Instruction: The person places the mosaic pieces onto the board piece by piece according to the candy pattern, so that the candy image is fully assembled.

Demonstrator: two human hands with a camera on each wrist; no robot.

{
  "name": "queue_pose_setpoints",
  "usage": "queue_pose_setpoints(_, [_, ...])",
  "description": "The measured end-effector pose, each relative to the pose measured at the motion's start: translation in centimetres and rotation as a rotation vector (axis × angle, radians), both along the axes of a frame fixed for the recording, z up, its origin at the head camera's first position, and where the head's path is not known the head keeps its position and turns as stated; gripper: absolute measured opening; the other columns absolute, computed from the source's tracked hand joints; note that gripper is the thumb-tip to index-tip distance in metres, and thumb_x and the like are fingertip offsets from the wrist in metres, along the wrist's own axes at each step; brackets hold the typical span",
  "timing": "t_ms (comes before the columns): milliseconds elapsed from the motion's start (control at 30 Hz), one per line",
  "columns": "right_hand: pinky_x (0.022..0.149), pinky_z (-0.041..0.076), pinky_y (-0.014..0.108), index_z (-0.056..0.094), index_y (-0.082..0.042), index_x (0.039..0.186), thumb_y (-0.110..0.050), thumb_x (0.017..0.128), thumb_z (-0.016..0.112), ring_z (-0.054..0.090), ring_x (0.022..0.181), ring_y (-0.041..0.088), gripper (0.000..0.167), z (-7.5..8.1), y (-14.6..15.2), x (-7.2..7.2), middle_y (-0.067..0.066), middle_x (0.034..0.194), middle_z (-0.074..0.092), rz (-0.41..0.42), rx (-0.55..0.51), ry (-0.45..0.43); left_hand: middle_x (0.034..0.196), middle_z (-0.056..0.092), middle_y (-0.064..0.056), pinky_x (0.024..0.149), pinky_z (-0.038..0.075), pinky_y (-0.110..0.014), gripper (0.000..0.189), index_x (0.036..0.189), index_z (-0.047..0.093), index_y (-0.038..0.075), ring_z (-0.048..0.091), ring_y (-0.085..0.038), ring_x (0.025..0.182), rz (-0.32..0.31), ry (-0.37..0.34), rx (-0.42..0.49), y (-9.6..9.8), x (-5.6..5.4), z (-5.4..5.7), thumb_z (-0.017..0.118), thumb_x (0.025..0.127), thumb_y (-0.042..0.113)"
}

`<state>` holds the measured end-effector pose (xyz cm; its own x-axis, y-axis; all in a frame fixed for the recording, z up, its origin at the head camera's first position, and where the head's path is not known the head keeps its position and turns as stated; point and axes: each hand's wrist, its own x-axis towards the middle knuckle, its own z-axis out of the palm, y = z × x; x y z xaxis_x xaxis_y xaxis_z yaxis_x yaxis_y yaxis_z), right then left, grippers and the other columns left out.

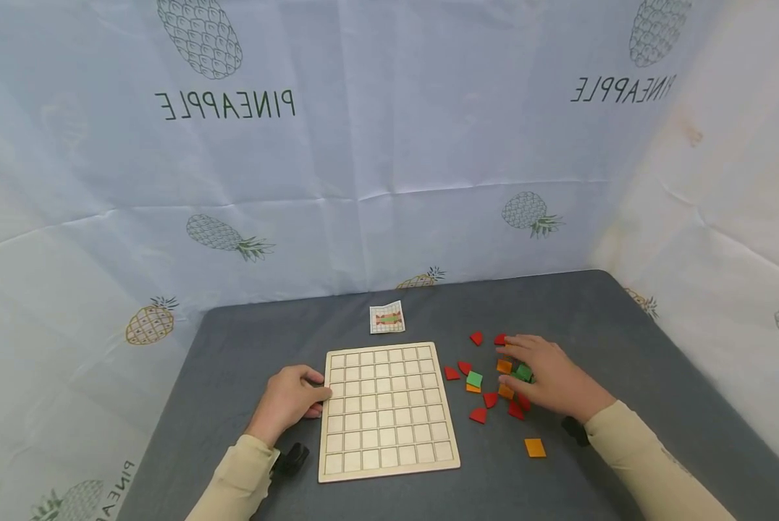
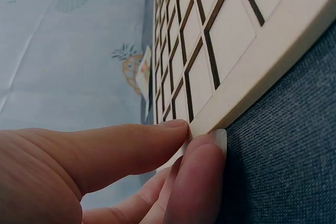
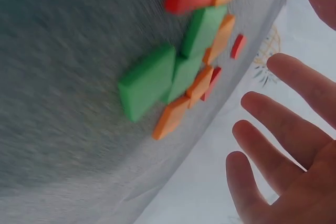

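Observation:
A pale wooden grid board [image 1: 388, 418] lies flat on the grey table, its squares bare. At its left edge my left hand [image 1: 289, 398] pinches the rim; the left wrist view shows the thumb [image 2: 170, 125] on the rim and a fingertip against its side. Right of the board, my right hand [image 1: 551, 376] hovers with fingers spread over loose tiles and holds nothing. Under and around it are green squares [image 3: 149, 82], orange squares [image 3: 171, 117] and red quarter-round pieces [image 1: 478, 415]. The hand hides part of the pile in the head view.
A small printed card [image 1: 387, 318] with a coloured grid pattern lies behind the board. One orange square [image 1: 535, 448] sits apart, nearer the front. A pineapple-print cloth [image 1: 376, 145] hangs behind and along both sides of the grey table [image 1: 259, 325].

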<state>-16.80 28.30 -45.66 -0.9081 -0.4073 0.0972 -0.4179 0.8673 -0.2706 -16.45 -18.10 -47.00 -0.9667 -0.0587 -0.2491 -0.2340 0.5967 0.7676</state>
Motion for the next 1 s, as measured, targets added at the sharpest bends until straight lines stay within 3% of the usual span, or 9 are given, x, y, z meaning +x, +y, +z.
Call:
queue_pose_setpoints(300, [0.112, 0.053, 0.067, 0.069, -0.006, 0.142, -0.031, 0.103, 0.076, 0.061, 0.135, 0.046, 0.047, 0.2, 0.5, -4.9, 0.020, 0.145, 0.068, 0.009, -0.034, -0.055, 0.081, 0.074, -0.012, 0.062, 0.067, -0.035, 0.032, 0.118, 0.071, -0.001, 0.074, -0.018, 0.065, 0.002, -0.027, 0.050, -0.2, -0.1, -0.2, 0.085, 0.093, 0.012])
queue_pose_setpoints(500, [0.108, 0.057, 0.065, 0.072, -0.005, 0.138, -0.026, 0.102, 0.078, 0.067, 0.128, 0.044, 0.043, -0.1, 0.8, -7.4, 0.018, 0.137, 0.073, -0.008, -0.014, -0.098, 0.083, 0.074, -0.011, 0.063, 0.066, -0.036, 0.042, 0.122, 0.070, 0.000, 0.073, -0.020, 0.067, -0.041, -0.067, 0.064, -0.6, -0.1, 0.1, 0.090, 0.088, 0.014])
queue_pose_setpoints(767, [0.103, 0.060, 0.061, 0.078, -0.008, 0.128, -0.025, 0.100, 0.079, 0.068, 0.121, 0.041, 0.032, -0.8, 1.4, -8.9, 0.015, 0.129, 0.075, -0.048, -0.017, -0.201, 0.085, 0.074, -0.014, 0.064, 0.067, -0.038, 0.049, 0.124, 0.067, -0.001, 0.074, -0.022, 0.067, -0.067, -0.105, 0.160, -1.2, 0.0, 0.0, 0.092, 0.083, 0.005])
queue_pose_setpoints(1000, [0.096, 0.063, 0.056, 0.082, -0.011, 0.118, -0.021, 0.098, 0.081, 0.070, 0.110, 0.034, 0.022, -1.2, 1.8, -9.3, 0.010, 0.119, 0.075, -0.048, -0.038, -0.218, 0.085, 0.073, -0.016, 0.063, 0.068, -0.037, 0.051, 0.125, 0.066, -0.002, 0.074, -0.022, 0.066, -0.065, -0.113, 0.193, -1.3, -0.4, -0.4, 0.092, 0.082, 0.004])
